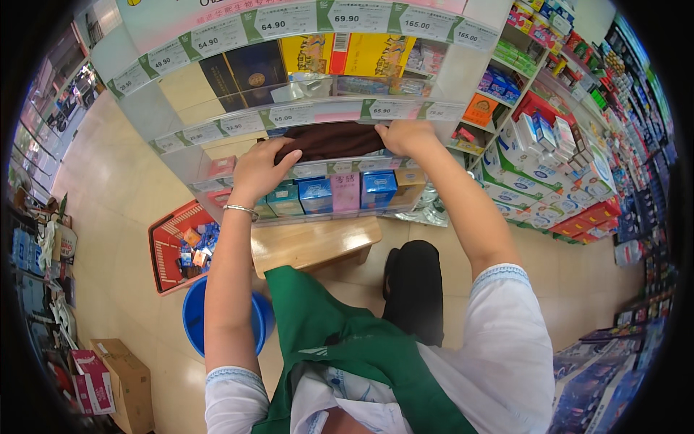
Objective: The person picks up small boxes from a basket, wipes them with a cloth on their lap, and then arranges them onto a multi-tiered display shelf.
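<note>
A dark brown cloth (331, 142) is stretched along a shelf of the white display rack, between my two hands. My left hand (264, 165) grips its left end, with the thumb across the cloth near the shelf's front edge. At the other end, my right hand (405, 136) has its fingertips on the cloth; part of that hand is hidden by the shelf. Price labels (347, 167) run along the shelf front under the cloth. On the shelf below stand a blue box (315, 195), a pink box (345, 192) and another blue box (378, 189).
A wooden bench (314, 241) stands against the rack's foot. Left of it are a red shopping basket (162, 255) holding small boxes and a blue bucket (264, 323). Stacked white cartons (520, 168) rise at right. A cardboard box (127, 385) sits at lower left.
</note>
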`<act>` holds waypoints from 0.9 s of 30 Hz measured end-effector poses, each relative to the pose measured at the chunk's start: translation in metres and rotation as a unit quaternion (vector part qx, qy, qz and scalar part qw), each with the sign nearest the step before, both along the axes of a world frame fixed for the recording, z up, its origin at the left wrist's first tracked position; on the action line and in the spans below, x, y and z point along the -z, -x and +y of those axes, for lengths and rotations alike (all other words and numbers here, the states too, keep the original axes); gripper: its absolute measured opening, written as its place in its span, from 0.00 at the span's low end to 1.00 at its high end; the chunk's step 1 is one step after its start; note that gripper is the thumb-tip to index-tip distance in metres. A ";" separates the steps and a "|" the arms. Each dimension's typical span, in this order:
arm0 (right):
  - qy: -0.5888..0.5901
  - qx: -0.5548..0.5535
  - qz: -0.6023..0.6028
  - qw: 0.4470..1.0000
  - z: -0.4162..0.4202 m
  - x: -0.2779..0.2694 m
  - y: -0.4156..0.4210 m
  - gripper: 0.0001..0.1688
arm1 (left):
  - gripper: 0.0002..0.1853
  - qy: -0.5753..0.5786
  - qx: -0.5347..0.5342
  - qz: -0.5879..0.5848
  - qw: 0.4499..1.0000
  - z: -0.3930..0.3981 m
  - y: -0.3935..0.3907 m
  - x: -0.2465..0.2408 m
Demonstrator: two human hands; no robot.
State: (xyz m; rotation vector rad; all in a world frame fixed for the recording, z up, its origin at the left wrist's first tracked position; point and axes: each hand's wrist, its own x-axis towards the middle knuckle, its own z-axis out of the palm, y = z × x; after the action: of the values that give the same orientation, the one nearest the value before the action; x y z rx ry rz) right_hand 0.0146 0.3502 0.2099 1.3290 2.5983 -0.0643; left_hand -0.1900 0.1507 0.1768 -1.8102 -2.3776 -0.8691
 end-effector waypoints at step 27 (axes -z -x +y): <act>0.349 -0.094 0.197 0.911 -0.037 0.001 0.059 0.40 | 0.26 0.008 -0.014 0.051 0.999 0.002 0.001 0.007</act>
State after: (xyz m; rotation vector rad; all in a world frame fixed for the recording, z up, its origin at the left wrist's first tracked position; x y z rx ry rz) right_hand -0.0444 0.3134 0.2086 0.8522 2.5702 -1.2140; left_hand -0.1910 0.1523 0.1697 -1.7765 -2.3479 -0.7375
